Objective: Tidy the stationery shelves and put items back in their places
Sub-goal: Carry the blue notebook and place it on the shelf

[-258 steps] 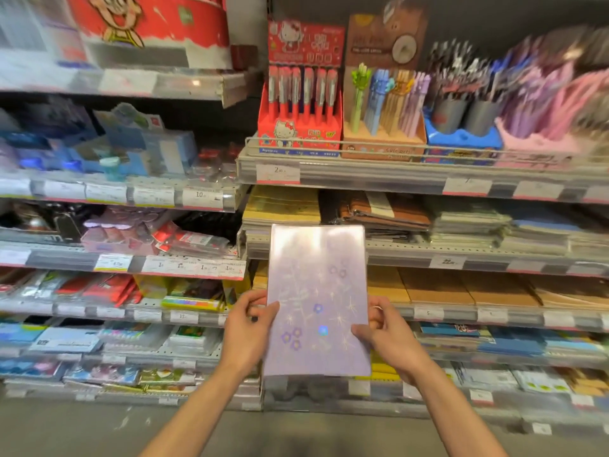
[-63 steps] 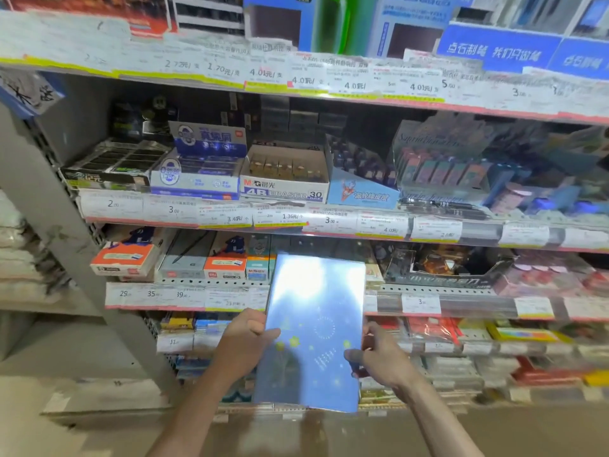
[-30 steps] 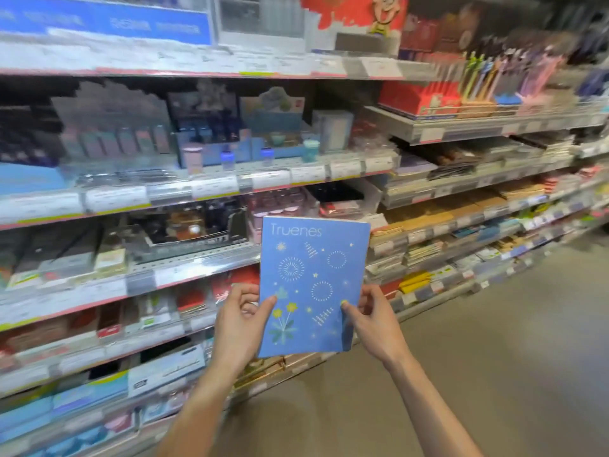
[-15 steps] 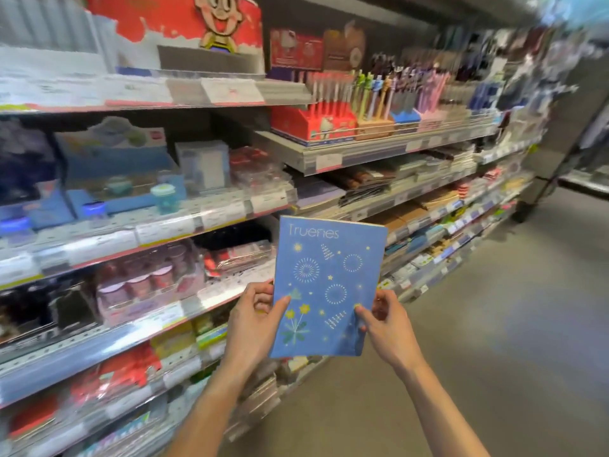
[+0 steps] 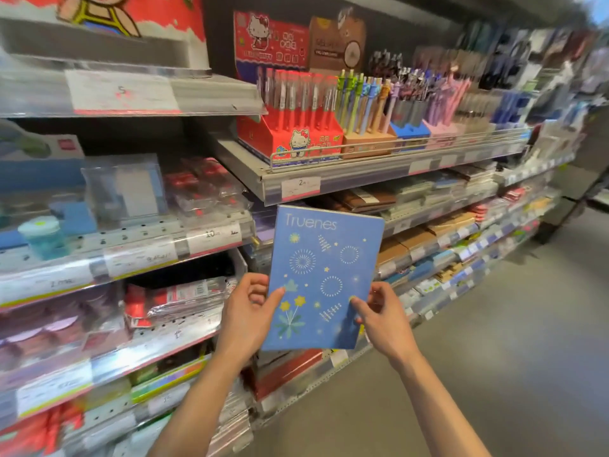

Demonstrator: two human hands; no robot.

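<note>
Blue notebook (image 5: 324, 278), cover toward the camera, upright with a slight tilt, held out in front of the shelves (image 5: 379, 173) and touching none of them. Left hand (image 5: 245, 311) grips the lower left edge, thumb laid on the cover, other fingers curled behind. Right hand (image 5: 382, 319) pinches the lower right edge, thumb tip on the cover, fingers bent round the back. Both grips sit low, so the title and print stay readable; probably held that way to check the cover against stock.

Notebook is mid-air, below the red pen box (image 5: 290, 133) and the pen cups (image 5: 408, 110) on the railed shelf. That rail keeps the upright pen displays from sliding off. Behind and right of the notebook, flat stacks of books (image 5: 438, 189) and brown pads (image 5: 412, 245) lie on lower shelves, spines out, price tags on the shelf fronts. Likely the notebook's home is one of those stacks; which one, cannot tell, the far end is blurred.

Step in hand, as a guess: finding the matching slot. Not yet placed. A two-hand hold suits a thin floppy cover that would bend one-handed. Next needs a flat slide onto a stack.
</note>
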